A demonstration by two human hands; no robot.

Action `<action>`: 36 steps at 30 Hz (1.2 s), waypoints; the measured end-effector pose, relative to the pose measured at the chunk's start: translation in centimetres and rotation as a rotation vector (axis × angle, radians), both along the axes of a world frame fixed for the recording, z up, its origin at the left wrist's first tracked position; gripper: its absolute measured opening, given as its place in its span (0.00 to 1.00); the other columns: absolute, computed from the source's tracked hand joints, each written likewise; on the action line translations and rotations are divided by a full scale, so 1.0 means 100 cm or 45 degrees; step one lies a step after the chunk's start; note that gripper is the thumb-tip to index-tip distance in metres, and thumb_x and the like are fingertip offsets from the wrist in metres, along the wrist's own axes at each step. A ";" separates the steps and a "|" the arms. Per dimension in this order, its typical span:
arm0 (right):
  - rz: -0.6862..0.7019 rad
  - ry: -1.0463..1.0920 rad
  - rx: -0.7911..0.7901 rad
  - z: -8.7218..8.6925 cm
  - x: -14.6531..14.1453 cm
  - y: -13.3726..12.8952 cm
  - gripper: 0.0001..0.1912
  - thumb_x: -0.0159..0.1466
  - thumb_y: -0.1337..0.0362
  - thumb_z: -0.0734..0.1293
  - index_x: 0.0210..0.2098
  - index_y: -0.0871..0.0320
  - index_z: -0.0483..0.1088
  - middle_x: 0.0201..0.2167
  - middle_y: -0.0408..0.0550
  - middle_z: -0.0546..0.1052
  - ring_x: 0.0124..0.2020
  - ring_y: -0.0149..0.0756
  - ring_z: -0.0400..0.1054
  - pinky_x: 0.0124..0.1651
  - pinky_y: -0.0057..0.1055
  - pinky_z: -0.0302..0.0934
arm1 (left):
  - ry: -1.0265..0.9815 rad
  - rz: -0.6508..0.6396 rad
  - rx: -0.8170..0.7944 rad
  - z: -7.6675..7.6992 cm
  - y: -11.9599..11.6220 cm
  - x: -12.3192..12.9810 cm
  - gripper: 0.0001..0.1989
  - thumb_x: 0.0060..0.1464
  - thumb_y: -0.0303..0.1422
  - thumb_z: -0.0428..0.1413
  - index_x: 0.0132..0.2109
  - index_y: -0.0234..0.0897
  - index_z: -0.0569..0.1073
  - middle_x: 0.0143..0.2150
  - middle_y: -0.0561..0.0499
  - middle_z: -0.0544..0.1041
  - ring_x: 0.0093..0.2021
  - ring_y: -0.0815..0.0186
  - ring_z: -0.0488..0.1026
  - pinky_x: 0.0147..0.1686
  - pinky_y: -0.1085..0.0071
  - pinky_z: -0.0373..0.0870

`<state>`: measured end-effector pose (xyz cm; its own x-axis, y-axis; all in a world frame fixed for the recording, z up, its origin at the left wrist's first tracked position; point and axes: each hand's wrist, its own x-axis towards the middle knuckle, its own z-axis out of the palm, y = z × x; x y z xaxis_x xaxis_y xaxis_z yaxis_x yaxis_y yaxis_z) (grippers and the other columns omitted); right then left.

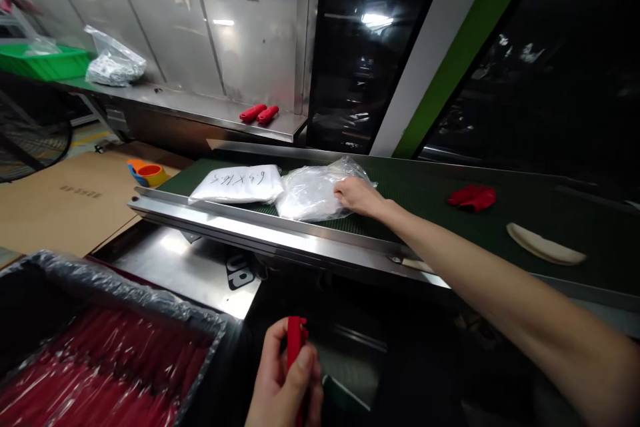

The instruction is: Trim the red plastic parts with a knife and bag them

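Observation:
Low in the middle of the view, my left hand (pixel 287 377) is closed around a narrow red plastic part (pixel 295 340), its lower end hidden by my fingers. My right arm reaches across the belt, and my right hand (pixel 359 195) is closed at the right side of a stack of clear plastic bags (pixel 310 190); its fingertips pinch the film. Just left of that stack lies a white plastic-wrapped pack (pixel 235 183) with handwritten figures on top.
The green conveyor belt (pixel 410 197) carries a red piece (pixel 473 197) and a cream half-moon piece (pixel 545 243). A knife (pixel 415 264) rests on its metal edge. A lined box (pixel 135 293) of bagged red parts stands lower left. Two red parts (pixel 260 113) sit on a shelf.

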<state>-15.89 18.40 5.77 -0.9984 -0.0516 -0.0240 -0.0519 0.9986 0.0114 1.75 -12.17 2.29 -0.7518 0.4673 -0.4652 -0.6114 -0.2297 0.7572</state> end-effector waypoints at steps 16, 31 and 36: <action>-0.090 0.107 -0.060 -0.019 -0.004 0.008 0.13 0.68 0.57 0.66 0.44 0.62 0.71 0.44 0.49 0.74 0.45 0.36 0.70 0.49 0.41 0.67 | 0.190 -0.070 -0.087 0.021 -0.017 0.007 0.27 0.54 0.40 0.62 0.58 0.44 0.63 0.47 0.48 0.71 0.30 0.69 0.73 0.29 0.72 0.70; -0.166 0.488 -0.686 0.048 0.118 -0.026 0.07 0.66 0.58 0.66 0.33 0.51 0.74 0.25 0.44 0.75 0.24 0.33 0.67 0.27 0.30 0.60 | -0.034 -0.063 0.301 0.017 -0.020 0.006 0.23 0.53 0.33 0.60 0.56 0.44 0.66 0.43 0.49 0.70 0.29 0.69 0.69 0.24 0.74 0.65; -0.037 0.120 -1.125 0.039 0.185 -0.095 0.12 0.67 0.54 0.64 0.31 0.52 0.73 0.26 0.41 0.74 0.26 0.31 0.68 0.26 0.26 0.61 | -0.047 0.014 0.245 0.021 -0.012 0.010 0.17 0.57 0.43 0.56 0.49 0.38 0.73 0.31 0.51 0.73 0.27 0.71 0.65 0.26 0.76 0.63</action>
